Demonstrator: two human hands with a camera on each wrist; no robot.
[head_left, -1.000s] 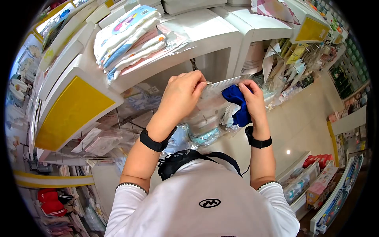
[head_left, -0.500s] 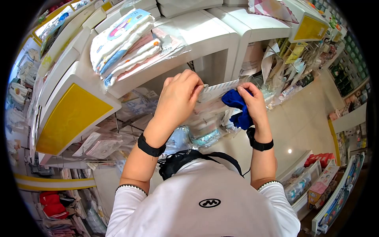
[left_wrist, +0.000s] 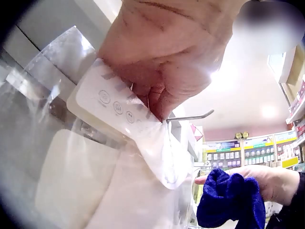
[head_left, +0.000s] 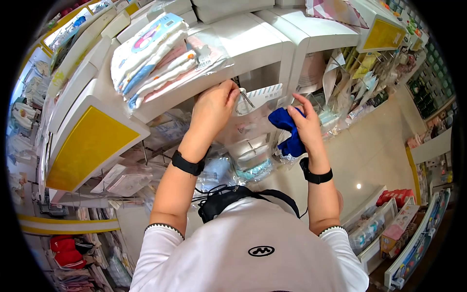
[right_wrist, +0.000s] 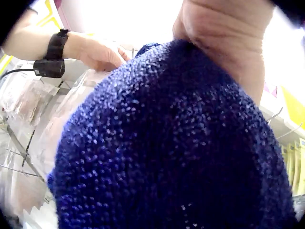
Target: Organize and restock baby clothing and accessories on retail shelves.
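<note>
1. The right hand [head_left: 307, 129] is no longer meeting the corner of the clear package [left_wrist: 128, 186]. Its index finger is now standing straight and apart, while its thumb is pressing on a blue cloth [head_left: 291, 143]; the cloth is covering the other fingers, so I cannot tell how they are lying.
2. The left hand [head_left: 211, 109] is now sitting closer to the shelf, its thumb and fingertips pinching the edge of the package's white header card [left_wrist: 102, 90]. The package is hanging below them, in front of the shelf.
3. A metal hook [left_wrist: 193, 117] is now showing beyond the left fingertips; whether it is passing through the card, I cannot tell. Judging from this, the left hand alone is managing the package at the hook, and the right is only keeping the cloth.
4. Counting, largest first: one white display shelf [head_left: 262, 36] is curving across the top, and one folded stack of fabric [head_left: 148, 53] is lying on it.
5. One package is hanging from the left hand; other packets are overlapping too much for counting.
6. Two hands are working, one cloth is bunching in the right, and two black wristbands [head_left: 317, 174] are circling the wrists.
</note>
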